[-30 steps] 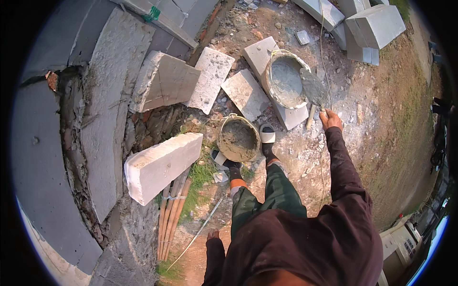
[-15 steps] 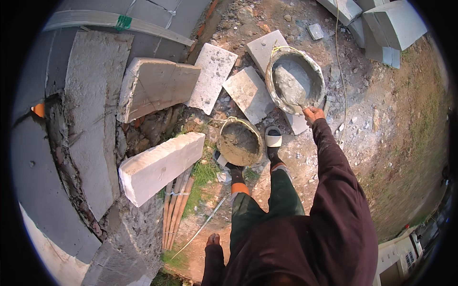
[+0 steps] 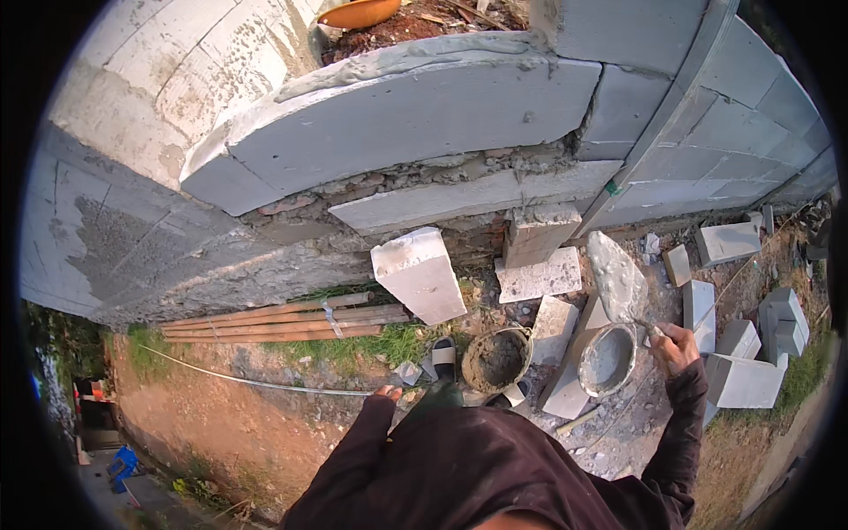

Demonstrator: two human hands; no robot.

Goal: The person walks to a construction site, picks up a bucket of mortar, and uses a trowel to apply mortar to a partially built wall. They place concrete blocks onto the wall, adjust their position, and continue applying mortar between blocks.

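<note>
My right hand (image 3: pixel 676 349) grips the handle of a trowel (image 3: pixel 647 325). Its blade, heaped with wet grey mortar (image 3: pixel 616 276), is raised beyond a bucket (image 3: pixel 583 352) of pale grey mortar. To the left of that bucket stands a second one (image 3: pixel 527 347) holding browner mortar, close to my feet. My left hand (image 3: pixel 388 391) hangs low with its fingers apart and holds nothing; the nearest thing is a long thin pale rod (image 3: pixel 274 383) on the ground. Ahead is a wall of large grey blocks (image 3: pixel 424 119), with fresh mortar (image 3: pixel 415 60) spread along its top edge.
A loose white block (image 3: pixel 420 274) and bundled bamboo poles (image 3: pixel 274 322) lie by the wall's foot. More blocks (image 3: pixel 745 382) are scattered on the right. A long straight batten (image 3: pixel 667 110) leans against the wall. Behind the wall sits an orange basin (image 3: pixel 360 12).
My view has turned left toward the wall. My right hand has lifted the loaded trowel out of the pale mortar bucket. My left hand remains empty.
</note>
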